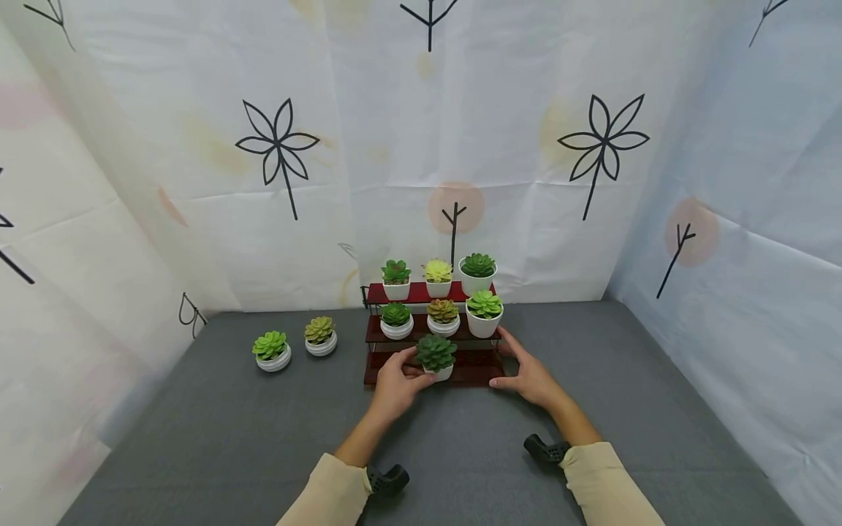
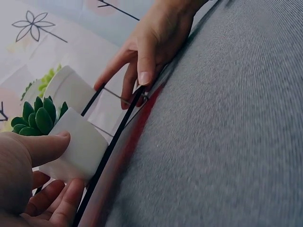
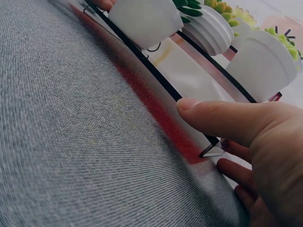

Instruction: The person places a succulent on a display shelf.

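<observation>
My left hand (image 1: 397, 383) pinches the white pot of a dark green succulent (image 1: 436, 353) at the lowest step of a three-tier dark red shelf (image 1: 476, 371). In the left wrist view the white pot (image 2: 83, 144) is tilted with the camera, thumb on one side and fingers underneath and behind. Whether its base touches the step cannot be told. At the shelf's right end, my right hand (image 1: 536, 381) grips the frame. The right wrist view has that thumb (image 3: 208, 116) on the black front edge (image 3: 161, 82), other fingers round the side.
Potted succulents stand on the upper two tiers, including a bright green one (image 1: 484, 305) and a yellow one (image 1: 438, 272). Left of the shelf, two more potted succulents, one bright green (image 1: 271, 349) and one olive (image 1: 319, 336), stand on the grey cloth (image 1: 217, 438). Patterned white curtains (image 1: 395, 146) surround the table.
</observation>
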Tool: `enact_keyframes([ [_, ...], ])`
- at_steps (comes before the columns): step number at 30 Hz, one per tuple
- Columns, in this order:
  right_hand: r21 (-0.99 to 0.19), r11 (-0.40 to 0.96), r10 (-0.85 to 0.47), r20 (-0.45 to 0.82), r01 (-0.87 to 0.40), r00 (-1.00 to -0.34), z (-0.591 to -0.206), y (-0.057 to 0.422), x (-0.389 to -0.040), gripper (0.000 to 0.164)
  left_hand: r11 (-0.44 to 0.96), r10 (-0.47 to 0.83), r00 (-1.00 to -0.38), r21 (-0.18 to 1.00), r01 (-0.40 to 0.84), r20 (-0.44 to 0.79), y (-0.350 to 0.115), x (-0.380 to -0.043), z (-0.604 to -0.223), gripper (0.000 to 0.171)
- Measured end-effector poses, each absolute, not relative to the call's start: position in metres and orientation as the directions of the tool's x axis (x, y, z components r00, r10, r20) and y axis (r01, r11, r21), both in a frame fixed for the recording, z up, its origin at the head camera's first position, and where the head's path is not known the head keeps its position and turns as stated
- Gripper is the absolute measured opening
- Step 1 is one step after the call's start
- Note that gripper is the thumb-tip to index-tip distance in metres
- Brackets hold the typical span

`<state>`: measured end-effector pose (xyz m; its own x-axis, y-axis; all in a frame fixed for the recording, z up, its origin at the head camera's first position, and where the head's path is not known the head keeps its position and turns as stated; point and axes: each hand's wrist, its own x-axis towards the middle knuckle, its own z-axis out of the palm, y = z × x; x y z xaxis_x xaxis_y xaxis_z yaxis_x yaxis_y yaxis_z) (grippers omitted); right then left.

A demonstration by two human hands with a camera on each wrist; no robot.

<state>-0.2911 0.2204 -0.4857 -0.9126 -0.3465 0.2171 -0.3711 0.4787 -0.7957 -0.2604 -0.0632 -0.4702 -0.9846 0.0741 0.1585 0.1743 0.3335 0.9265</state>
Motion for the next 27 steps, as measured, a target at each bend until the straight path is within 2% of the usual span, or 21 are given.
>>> enact_keyframes([
  [27,-0.789,0.469,-0.361,0.239,-0.397,-0.901,-0.486,0.221,-0.291,0.099,0.295,0.109,-0.980,0.936,0.193,0.168,-0.018,-0.267,-0.468,0.059],
])
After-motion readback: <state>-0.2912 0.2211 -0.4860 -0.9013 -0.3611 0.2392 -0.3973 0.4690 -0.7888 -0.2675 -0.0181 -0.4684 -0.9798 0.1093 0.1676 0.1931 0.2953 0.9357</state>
